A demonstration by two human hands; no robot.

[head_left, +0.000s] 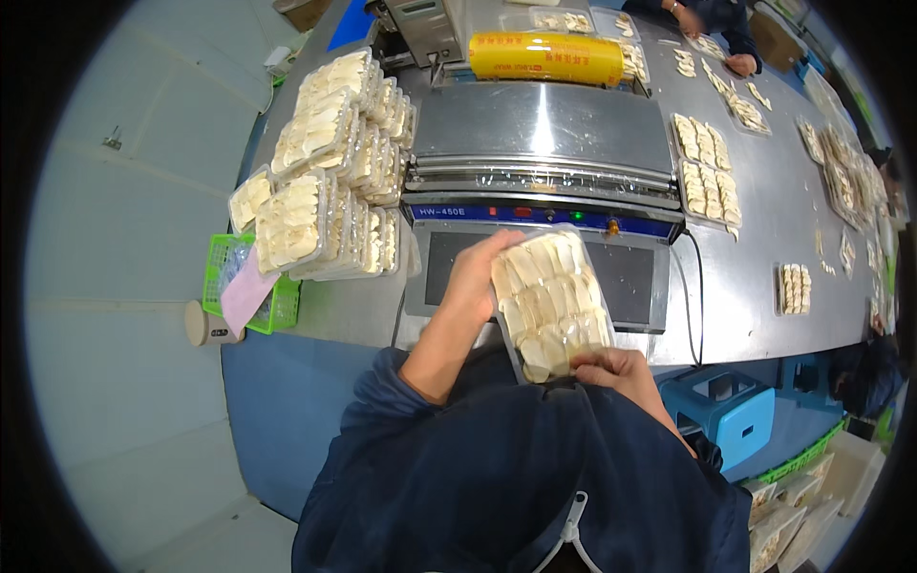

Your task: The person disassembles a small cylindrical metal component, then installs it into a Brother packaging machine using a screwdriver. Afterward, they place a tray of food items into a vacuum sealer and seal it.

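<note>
A clear plastic tray of sliced mushrooms [549, 301], pale cream and laid in overlapping rows, is held tilted close to my chest. My left hand [480, 272] grips its upper left edge, the thumb at the rim and the other fingers partly hidden. At the lower right corner, my right hand [616, 371] pinches the tray's edge. Shine on the slices suggests film over the top. Just beyond the tray stands a metal film-wrapping machine [544, 119], with a dark flat plate [635, 282] at its front and a yellow roll of film [544, 57] at its back.
Stacked filled trays [334, 181] rise left of the machine, beside a green basket [282, 304] with a pink sheet. More filled trays [707, 172] lie on the steel table [755, 253] at right. A co-worker's hands [740, 64] are far right. A blue stool [731, 420] stands below.
</note>
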